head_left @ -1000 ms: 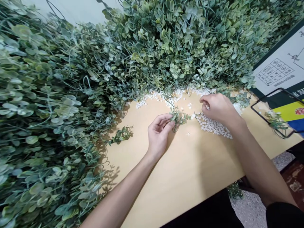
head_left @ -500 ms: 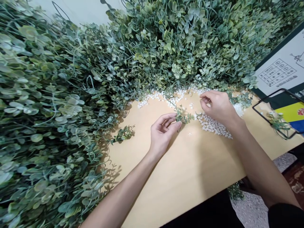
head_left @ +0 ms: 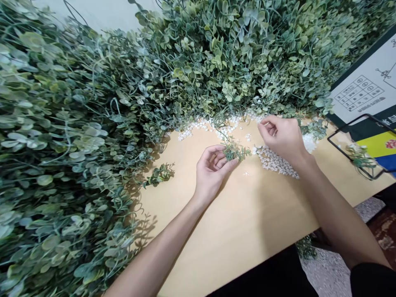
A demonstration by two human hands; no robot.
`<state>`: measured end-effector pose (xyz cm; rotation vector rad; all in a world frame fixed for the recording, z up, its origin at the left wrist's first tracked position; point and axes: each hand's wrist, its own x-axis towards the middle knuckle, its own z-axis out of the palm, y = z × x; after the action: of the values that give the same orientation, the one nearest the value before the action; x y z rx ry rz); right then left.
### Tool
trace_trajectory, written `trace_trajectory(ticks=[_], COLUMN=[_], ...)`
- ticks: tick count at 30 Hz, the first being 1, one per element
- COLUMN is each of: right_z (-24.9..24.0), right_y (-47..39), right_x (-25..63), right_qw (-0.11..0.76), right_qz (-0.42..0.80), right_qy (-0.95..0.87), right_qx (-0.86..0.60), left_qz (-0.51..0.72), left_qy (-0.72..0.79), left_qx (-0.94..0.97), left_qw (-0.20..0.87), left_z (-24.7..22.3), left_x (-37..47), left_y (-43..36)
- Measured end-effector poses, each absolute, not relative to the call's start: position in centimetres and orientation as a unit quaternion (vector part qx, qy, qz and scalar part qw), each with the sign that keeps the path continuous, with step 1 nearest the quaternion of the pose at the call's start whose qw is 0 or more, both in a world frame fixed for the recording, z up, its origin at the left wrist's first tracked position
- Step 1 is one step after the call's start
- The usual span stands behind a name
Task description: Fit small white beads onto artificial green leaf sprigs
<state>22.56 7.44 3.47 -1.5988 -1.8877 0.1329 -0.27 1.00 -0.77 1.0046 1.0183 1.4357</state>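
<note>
Leafy sprig [head_left: 236,153], pinched by left hand [head_left: 213,171]

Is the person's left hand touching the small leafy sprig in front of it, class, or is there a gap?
Touching. The head view shows the left hand with thumb and fingers closed on the stem end of the small leafy sprig, no gap between them.

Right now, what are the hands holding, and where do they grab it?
The left hand pinches a small green plastic leafy sprig at its stem end. The right hand has its fingertips curled together over the small white plastic pieces; whether it holds one cannot be told.
</note>
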Motion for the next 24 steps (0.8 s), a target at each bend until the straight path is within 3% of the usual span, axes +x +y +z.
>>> trace_trajectory(ticks=[11, 24], right_z=[3.9, 3.5], right_y=[7.9, 8.4], right_x=[23.4, 24.5], right_qw=[0.296, 0.262], right_qz=[-0.001, -0.017], right_qy=[-0.642, -0.637], right_qx=[-0.708, -0.725], left_qz=[0.583, 0.576], left_qy=[0.449, 0.485], left_qx=[0.392, 0.464], left_qw=[0.552, 0.467], left_z=[-0.5, -0.8], left_x=[-0.2, -0.5], left_y=[0.7, 0.7])
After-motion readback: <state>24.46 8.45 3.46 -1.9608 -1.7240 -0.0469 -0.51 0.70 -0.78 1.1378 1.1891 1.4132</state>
